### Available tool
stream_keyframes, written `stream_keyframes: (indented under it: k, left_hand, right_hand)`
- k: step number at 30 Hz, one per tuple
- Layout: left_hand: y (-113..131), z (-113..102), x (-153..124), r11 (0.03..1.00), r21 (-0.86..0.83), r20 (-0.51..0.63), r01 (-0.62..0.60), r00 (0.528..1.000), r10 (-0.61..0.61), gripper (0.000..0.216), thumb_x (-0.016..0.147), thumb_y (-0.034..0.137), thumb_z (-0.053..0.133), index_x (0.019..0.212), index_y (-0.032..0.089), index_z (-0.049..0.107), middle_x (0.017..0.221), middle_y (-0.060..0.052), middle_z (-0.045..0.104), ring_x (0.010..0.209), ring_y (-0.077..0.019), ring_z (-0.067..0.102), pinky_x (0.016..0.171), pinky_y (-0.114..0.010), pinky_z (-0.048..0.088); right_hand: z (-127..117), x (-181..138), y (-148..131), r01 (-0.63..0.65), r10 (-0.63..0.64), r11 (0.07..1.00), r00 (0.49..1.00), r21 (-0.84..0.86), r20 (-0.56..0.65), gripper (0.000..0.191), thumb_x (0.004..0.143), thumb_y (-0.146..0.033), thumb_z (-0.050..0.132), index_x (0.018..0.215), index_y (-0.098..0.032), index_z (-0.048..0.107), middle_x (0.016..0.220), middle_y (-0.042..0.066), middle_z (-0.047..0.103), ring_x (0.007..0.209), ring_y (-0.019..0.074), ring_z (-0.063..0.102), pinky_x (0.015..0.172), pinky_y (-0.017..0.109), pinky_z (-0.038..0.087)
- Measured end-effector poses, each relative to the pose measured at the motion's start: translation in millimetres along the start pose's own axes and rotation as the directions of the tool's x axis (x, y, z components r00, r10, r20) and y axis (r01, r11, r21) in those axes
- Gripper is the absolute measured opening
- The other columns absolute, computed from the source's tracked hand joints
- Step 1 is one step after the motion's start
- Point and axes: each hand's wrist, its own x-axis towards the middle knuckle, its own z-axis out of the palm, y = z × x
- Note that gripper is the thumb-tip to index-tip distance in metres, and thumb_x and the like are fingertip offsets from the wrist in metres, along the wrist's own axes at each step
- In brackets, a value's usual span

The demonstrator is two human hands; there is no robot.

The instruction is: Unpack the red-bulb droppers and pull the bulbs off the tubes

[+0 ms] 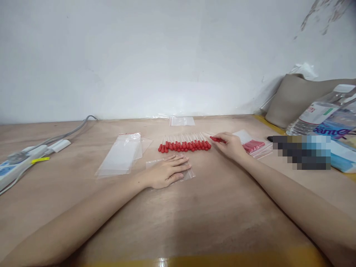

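Observation:
My left hand (169,171) lies flat with its fingers spread, on top of a clear plastic bag (190,173). Just beyond it, a row of droppers (185,146) with red bulbs lies side by side, bulbs toward me and thin clear tubes pointing at the wall. At the row's right end, my right hand (229,144) pinches red-bulbed droppers (217,139) between thumb and fingers; how many it holds is hard to make out. Right of that hand, a clear bag with red pieces (253,146) rests on the table.
A stack of clear zip bags (121,154) lies left of the row, and another flat bag (182,121) is by the wall. A power strip (23,159) with cables sits at far left. On the right stand a water bottle (314,113) and a grey-brown container (289,100).

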Motion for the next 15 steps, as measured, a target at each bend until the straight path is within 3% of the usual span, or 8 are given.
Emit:
stream_keyframes:
  k: [3,5,9,12,15]
  left_hand:
    - [0.8,-1.0,2.1,0.999,0.028,0.043,0.02,0.999,-0.021,0.044,0.093,0.038,0.027,0.136,0.028,0.028,0.144,0.0,0.025,0.134,-0.017,0.017,0.111,-0.042,0.012]
    - [1.8,0.2,2.3,0.999,0.018,0.022,0.049,0.999,-0.05,0.044,0.093,0.039,0.028,0.135,0.028,0.031,0.144,-0.001,0.026,0.134,-0.0173,0.018,0.111,-0.042,0.012]
    - [4.2,1.2,2.6,0.989,-0.097,-0.122,0.108,0.985,-0.119,0.041,0.09,0.038,0.037,0.129,0.024,0.041,0.138,-0.004,0.038,0.128,-0.018,0.032,0.106,-0.037,0.026]
    - [3.4,-1.6,4.2,0.958,-0.199,-0.3,0.205,0.918,-0.258,0.03,0.09,0.032,0.039,0.112,0.02,0.055,0.115,-0.005,0.056,0.108,-0.0161,0.05,0.093,-0.031,0.04]
    - [0.7,-4.4,5.2,0.905,-0.219,-0.357,0.365,0.833,-0.422,0.017,0.084,0.029,0.047,0.09,0.019,0.06,0.093,-0.003,0.059,0.087,-0.0163,0.056,0.08,-0.03,0.044]
  right_hand:
    - [-2.0,-3.8,-1.1,0.074,-0.072,0.997,0.987,-0.007,0.145,0.025,0.078,-0.029,0.053,0.096,-0.017,0.066,0.097,0.009,0.066,0.089,0.0208,0.06,0.082,0.036,0.048]
    - [-4.1,-3.7,-1.3,0.034,-0.036,0.999,0.977,0.011,0.208,0.026,0.081,-0.03,0.05,0.097,-0.018,0.066,0.097,0.008,0.066,0.087,0.0207,0.061,0.079,0.035,0.048]
    - [-8.7,2.1,2.5,-0.114,0.128,0.985,0.987,-0.13,0.1,0.028,0.083,-0.026,0.043,0.096,-0.017,0.066,0.094,0.008,0.067,0.087,0.0216,0.06,0.078,0.035,0.045]
    - [-11.7,7.8,2.8,-0.185,0.254,0.884,0.961,-0.43,0.109,0.03,0.081,-0.023,0.043,0.1,-0.015,0.065,0.099,0.012,0.065,0.097,0.0258,0.054,0.085,0.04,0.038]
    - [-12.6,12.5,-0.4,-0.252,0.428,0.75,0.89,-0.611,0.159,0.033,0.082,-0.025,0.041,0.107,-0.016,0.061,0.104,0.013,0.063,0.104,0.0298,0.049,0.085,0.043,0.035]
